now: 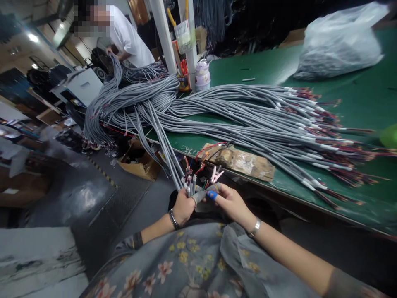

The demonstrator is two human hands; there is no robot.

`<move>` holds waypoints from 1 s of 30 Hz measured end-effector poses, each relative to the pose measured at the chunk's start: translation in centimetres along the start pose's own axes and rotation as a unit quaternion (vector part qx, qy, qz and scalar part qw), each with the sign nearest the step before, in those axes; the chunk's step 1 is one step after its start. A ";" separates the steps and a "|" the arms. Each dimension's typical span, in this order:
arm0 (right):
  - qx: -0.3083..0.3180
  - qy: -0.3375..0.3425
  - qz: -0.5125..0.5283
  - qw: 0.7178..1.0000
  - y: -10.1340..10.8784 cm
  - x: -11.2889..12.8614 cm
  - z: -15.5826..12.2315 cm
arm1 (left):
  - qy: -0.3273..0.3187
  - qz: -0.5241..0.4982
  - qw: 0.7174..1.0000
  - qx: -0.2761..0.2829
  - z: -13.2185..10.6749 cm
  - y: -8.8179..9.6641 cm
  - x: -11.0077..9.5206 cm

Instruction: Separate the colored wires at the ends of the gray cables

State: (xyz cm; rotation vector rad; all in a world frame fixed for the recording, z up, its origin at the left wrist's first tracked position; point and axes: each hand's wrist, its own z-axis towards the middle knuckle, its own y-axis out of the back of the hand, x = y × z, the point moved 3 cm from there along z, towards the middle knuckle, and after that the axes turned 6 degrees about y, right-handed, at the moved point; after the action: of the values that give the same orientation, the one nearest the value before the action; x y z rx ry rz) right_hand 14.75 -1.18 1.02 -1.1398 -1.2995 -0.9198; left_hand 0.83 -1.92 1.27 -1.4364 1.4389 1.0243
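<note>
My left hand [185, 206] is closed around several grey cables [169, 153], just below their ends with white sleeves and thin coloured wires. Tape wraps the thumb of this hand. Close beside it, my right hand [234, 205] has its thumb and forefinger pinched together near the thin wires [206, 184]; what lies between these fingertips is hidden. Blue tape covers the right thumb and greyish tape another finger. The held cables run up to a large bundle of grey cables [136, 93] on the green table [245, 76].
A wooden block [238, 161] with red wires and a pink clip [216, 174] sits at the table edge. More cable ends [313, 145] spread rightward. A plastic bag [339, 45], a lilac bottle [202, 74], a cardboard box [139, 161] and a person in white [132, 39] are around.
</note>
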 end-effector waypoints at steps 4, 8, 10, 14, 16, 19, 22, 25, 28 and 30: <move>0.008 -0.036 0.039 0.999 -0.3 -0.5 0.2 | -0.004 0.018 0.999 0.028 0.0 0.0 0.2; 0.001 -0.044 0.053 0.998 -0.3 -1.1 0.4 | 0.012 0.050 0.995 0.083 0.1 -0.1 0.1; 0.000 -0.051 0.049 0.998 -0.2 -1.2 0.4 | 0.023 0.069 0.991 0.111 0.1 -0.2 0.0; 0.009 -0.070 0.063 0.995 -0.3 -1.1 0.3 | 0.030 0.068 0.990 0.117 0.0 -0.3 -0.1; 0.013 -0.071 0.093 0.993 -0.4 -0.9 0.2 | 0.026 0.046 0.994 0.091 0.1 -0.3 -0.2; 0.010 -0.059 0.123 0.991 -0.5 -0.9 0.2 | 0.027 0.017 0.999 0.041 0.2 0.0 0.0; 0.006 -0.049 0.135 0.990 -0.6 -1.3 0.3 | 0.019 0.013 1.000 0.017 0.3 0.3 0.0; 0.007 -0.044 0.126 0.991 -0.6 -1.5 0.4 | 0.015 0.027 0.999 0.015 0.2 0.4 -0.1; 0.000 -0.044 0.103 0.994 -0.5 -1.6 0.4 | 0.017 0.032 0.999 0.011 0.1 0.4 0.0; -0.007 -0.045 0.091 0.995 -0.4 -1.5 0.4 | 0.017 0.037 0.999 0.009 0.1 0.4 0.1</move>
State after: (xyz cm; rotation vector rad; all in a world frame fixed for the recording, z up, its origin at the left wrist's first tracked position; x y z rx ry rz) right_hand 14.14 -0.98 -0.50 -1.3009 -1.2403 -0.7524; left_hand 0.45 -1.81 1.14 -1.4031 1.5315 1.0355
